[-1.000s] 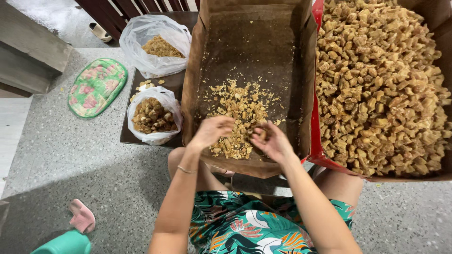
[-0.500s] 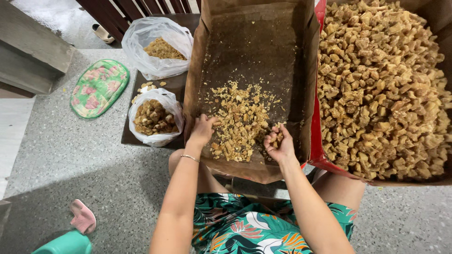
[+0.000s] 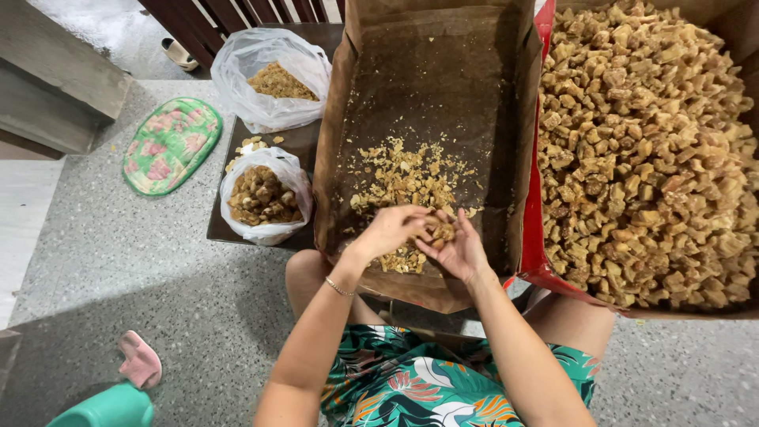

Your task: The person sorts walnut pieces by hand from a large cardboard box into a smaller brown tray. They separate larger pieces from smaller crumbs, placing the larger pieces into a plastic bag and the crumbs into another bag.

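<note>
Over the near end of a brown cardboard tray (image 3: 356, 119), the left hand (image 3: 391, 229) and right hand (image 3: 457, 251) meet, fingers curled together around a small clump of brown pieces (image 3: 439, 231). Pale crumbled fragments (image 3: 403, 178) lie scattered on the tray floor just beyond the hands. At right, a larger box (image 3: 534, 237) holds heaped brown chunks (image 3: 648, 150); at left sit two plastic bags (image 3: 265, 198).

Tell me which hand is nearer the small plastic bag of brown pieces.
Left. The left hand is over the cardboard box, just right of the small plastic bag. The right hand lies farther right.
</note>
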